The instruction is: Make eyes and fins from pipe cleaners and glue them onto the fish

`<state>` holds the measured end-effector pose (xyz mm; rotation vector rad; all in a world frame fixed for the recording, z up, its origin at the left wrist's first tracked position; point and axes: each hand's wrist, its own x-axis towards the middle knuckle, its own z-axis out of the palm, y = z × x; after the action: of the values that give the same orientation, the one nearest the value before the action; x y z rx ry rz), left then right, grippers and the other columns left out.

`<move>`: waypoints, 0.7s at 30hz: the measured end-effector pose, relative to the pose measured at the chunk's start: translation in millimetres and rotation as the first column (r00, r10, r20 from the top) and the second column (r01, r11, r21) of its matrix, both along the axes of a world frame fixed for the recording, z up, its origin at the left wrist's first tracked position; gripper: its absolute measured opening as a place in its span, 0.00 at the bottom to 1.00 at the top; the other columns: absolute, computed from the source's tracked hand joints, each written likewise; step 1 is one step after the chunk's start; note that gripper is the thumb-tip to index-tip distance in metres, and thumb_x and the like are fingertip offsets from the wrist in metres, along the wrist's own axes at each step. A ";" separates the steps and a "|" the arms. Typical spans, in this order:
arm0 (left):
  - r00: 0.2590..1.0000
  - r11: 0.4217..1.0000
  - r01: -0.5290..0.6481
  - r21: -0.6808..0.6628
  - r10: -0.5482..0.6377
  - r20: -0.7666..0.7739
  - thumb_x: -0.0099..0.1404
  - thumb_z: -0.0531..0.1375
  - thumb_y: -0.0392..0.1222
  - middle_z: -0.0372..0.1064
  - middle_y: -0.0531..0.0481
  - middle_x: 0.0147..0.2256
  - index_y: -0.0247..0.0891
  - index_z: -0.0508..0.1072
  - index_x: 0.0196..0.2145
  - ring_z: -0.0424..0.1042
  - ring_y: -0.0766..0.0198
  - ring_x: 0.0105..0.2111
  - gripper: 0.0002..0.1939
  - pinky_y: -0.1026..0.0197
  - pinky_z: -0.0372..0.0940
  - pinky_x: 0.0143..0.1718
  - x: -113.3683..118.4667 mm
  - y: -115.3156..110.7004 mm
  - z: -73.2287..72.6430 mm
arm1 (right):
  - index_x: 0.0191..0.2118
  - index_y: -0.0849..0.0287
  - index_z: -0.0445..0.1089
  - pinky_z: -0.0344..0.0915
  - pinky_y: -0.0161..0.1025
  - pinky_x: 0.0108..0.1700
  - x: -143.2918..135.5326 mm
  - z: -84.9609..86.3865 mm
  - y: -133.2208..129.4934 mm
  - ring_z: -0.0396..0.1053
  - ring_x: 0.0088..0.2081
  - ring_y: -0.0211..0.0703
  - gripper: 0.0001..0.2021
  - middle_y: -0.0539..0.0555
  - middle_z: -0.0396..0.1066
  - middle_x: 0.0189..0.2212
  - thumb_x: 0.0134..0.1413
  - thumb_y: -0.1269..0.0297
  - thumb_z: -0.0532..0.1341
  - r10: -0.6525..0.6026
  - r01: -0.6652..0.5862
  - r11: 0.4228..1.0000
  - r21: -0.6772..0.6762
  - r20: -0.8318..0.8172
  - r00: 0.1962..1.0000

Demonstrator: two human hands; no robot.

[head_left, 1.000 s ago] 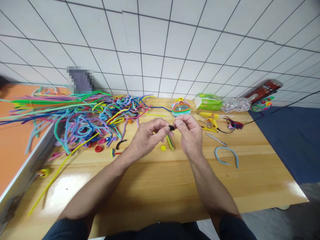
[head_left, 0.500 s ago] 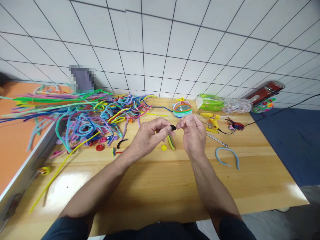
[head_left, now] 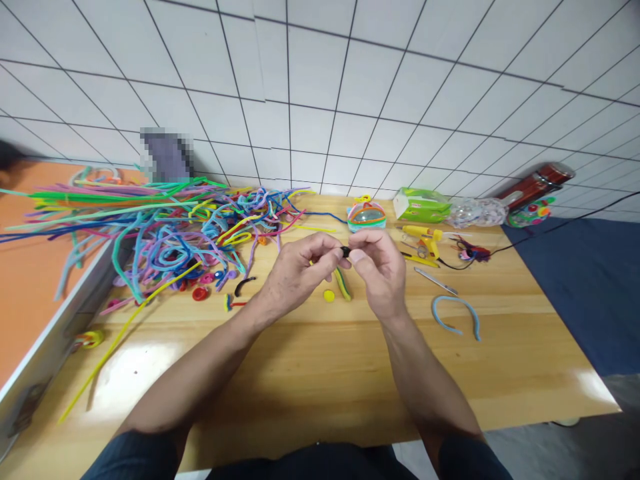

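My left hand (head_left: 305, 268) pinches a small black piece (head_left: 345, 252), perhaps coiled pipe cleaner, between thumb and fingertips above the table. From the other side, the thumb and fingers of my right hand (head_left: 379, 270) close on the same piece; most of it is hidden by the fingertips. Below and between the hands lie a green-and-yellow pipe cleaner strip (head_left: 343, 285) and a yellow disc (head_left: 329, 295). A curved black pipe cleaner (head_left: 244, 286) rests left of my left wrist, near a small blue, yellow and red piece (head_left: 229, 303).
Tangled colourful pipe cleaners (head_left: 175, 257) cover the table's left. Behind the hands stands a rainbow-banded object (head_left: 367, 216). To the right lie a yellow glue gun (head_left: 424, 236) with a cord, a silver pen-like tool (head_left: 435, 281), a blue bent pipe cleaner (head_left: 455, 300) and a dark red flask (head_left: 543, 179).
My right hand has moved slightly left and turned, its thumb and fingers now meeting the black piece. My left hand keeps its pinch in nearly the same place.
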<state>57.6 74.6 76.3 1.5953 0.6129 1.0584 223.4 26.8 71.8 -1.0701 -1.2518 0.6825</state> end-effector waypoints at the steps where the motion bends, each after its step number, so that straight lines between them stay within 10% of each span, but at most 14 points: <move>1: 1.000 1.000 -0.008 0.005 0.008 -0.012 0.74 0.64 0.46 0.80 0.51 0.29 0.37 0.78 0.39 0.73 0.69 0.23 0.10 0.67 0.67 0.28 -0.3 -0.2 0.1 | 0.45 0.52 0.76 0.73 0.44 0.46 -0.9 0.3 -0.6 0.73 0.40 0.44 0.09 0.51 0.76 0.38 0.63 0.56 0.68 0.003 -0.003 1.000 -0.006 0.017 1.000; 21: 0.989 0.959 -0.103 0.264 0.127 -0.078 0.72 0.61 0.37 0.71 0.56 0.24 0.38 0.78 0.37 0.69 0.69 0.24 0.06 0.67 0.63 0.29 -0.6 -5.5 5.9 | 0.48 0.51 0.75 0.72 0.47 0.47 -1.4 -5.5 -2.0 0.73 0.42 0.46 0.09 0.52 0.76 0.40 0.63 0.64 0.66 -0.107 0.071 0.981 0.178 0.203 0.973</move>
<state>57.0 69.1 82.1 1.8638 0.6574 1.1936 222.0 24.8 66.3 -1.0700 -1.4084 0.3924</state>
